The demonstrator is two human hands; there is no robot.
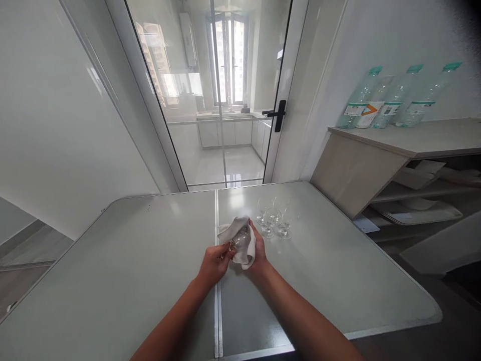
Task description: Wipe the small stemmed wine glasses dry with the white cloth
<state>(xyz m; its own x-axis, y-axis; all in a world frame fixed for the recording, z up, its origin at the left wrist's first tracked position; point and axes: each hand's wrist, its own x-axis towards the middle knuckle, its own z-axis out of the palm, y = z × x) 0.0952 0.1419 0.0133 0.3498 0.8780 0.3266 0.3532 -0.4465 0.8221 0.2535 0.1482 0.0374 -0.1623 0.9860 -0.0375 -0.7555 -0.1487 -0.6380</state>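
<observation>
Over the middle of the table (169, 271), a clear stemmed glass (241, 241) is held tilted between my two hands. My left hand (217, 261) has its fingers closed around the glass's lower end, at the stem or foot. A white cloth (246, 258) is wrapped about the bowl, with my right hand (260, 250) closed on it from the right side. The cloth hides part of the glass and some right-hand fingers. Just beyond my right hand stand several more clear stemmed glasses (284, 230), grouped close together on the tabletop.
Several clear plastic bottles (387, 115) with green caps stand on a wooden shelf unit (361, 165) at the right. Papers or trays (421, 211) lie on its lower shelves. A glass door (240, 165) with a black handle (278, 116) is behind the table's far edge.
</observation>
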